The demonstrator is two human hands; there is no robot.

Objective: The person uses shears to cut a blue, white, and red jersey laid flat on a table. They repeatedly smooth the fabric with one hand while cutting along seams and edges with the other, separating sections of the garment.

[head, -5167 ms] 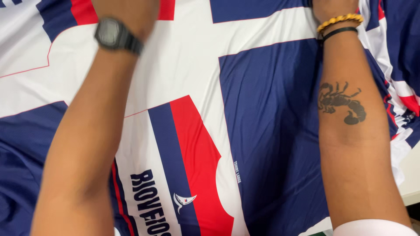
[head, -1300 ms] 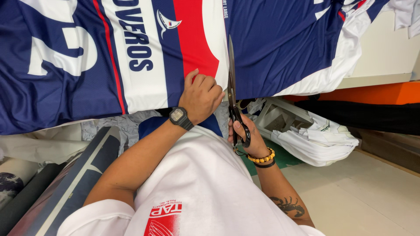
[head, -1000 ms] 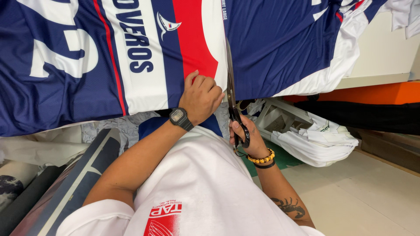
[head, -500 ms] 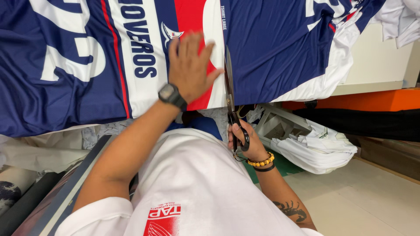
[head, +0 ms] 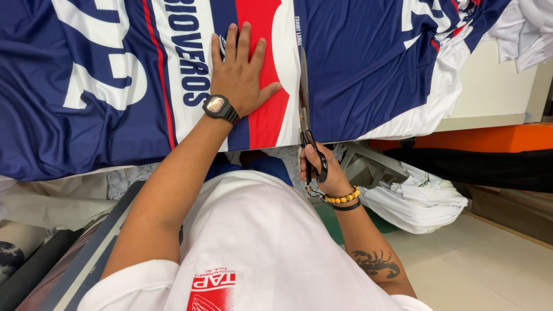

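Head view: right hand grips black-handled steel scissors, blades pointing away up the navy, red and white printed fabric; left hand flat, fingers spread, beside them.

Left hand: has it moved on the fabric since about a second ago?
Yes. The left hand has slid up the printed fabric, away from the hanging edge, and lies flat with fingers spread on the red stripe. The scissors remain beside it.

Cream tabletop edge upper right, orange band beneath. Pale tiled floor lower right. White cloth bundle right of centre. Dark rolls lower left. Light even.
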